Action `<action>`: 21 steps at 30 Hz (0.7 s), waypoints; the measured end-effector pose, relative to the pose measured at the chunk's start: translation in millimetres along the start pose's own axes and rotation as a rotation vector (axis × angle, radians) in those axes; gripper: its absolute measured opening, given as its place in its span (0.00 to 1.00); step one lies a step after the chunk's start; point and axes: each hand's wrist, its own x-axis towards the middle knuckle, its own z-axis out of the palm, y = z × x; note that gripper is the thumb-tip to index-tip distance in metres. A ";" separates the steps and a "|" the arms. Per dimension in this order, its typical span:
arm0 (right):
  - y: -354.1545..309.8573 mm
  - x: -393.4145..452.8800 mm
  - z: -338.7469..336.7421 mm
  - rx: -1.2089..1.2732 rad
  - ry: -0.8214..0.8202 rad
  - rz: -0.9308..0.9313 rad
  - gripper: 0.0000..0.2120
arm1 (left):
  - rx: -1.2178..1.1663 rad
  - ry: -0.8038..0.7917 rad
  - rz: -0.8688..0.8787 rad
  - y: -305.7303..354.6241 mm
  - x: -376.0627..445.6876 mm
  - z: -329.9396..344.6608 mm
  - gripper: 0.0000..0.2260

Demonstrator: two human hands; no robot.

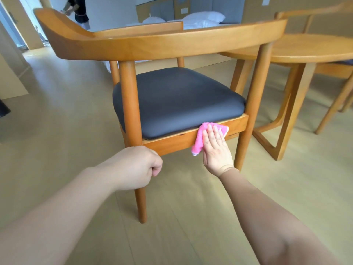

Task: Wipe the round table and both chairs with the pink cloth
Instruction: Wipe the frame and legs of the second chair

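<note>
The right hand (214, 148) lies flat with straight fingers on the fuzzy pink cloth (200, 139), pressing it against the wooden rail under the rear edge of the near chair's seat; a tan close-fitting sleeve (254, 203) covers that arm from the wrist up. One end of the cloth hangs below the rail beside the thumb, and a white-edged corner shows past the fingertips. The left hand (139, 165) is curled round the chair's near left leg at the joint with the same rail, gripping it; the forearm is bare.

The near honey-coloured wooden armchair (172, 44) stands on the pale wood-look floor (57, 111) with its curved back rail towards the camera, and its dark grey padded square seat (177, 100) is seen between the back posts. Just beyond it on the right stands the round wooden bench (309, 48) on angled legs, its edge near the chair's right post. A second wooden chair (305, 14) of the same kind sits on the far side of the bench, partly hidden by it.

Farther back lies a bed with white pillows (202, 17), and a person in dark clothing (78, 8) stands at the upper left near a doorway.
</note>
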 end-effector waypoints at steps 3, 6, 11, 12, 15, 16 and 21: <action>22.3 -1.1 -8.6 0.077 -0.027 0.066 0.30 | 0.008 0.006 0.011 3.0 0.9 0.8 0.13; 33.3 -2.5 -9.9 0.097 -0.028 0.078 0.28 | 0.005 0.016 0.010 2.1 -0.9 0.6 0.13; 54.9 5.3 -11.2 0.262 0.105 0.627 0.32 | 0.009 0.021 0.021 1.9 -3.1 1.6 0.12; 54.6 8.5 -10.9 0.269 0.132 0.666 0.32 | 0.011 0.019 0.025 1.9 -2.6 1.5 0.12; 39.7 16.2 -7.3 0.356 0.190 0.735 0.32 | 0.006 0.024 0.034 1.3 -1.2 1.5 0.13; 33.5 17.6 -5.6 0.391 0.199 0.749 0.31 | 0.003 0.030 0.035 0.6 -0.9 1.3 0.13; 1.2 15.7 4.3 0.494 0.190 0.705 0.31 | -0.024 0.051 0.016 -7.0 -7.8 -2.0 0.13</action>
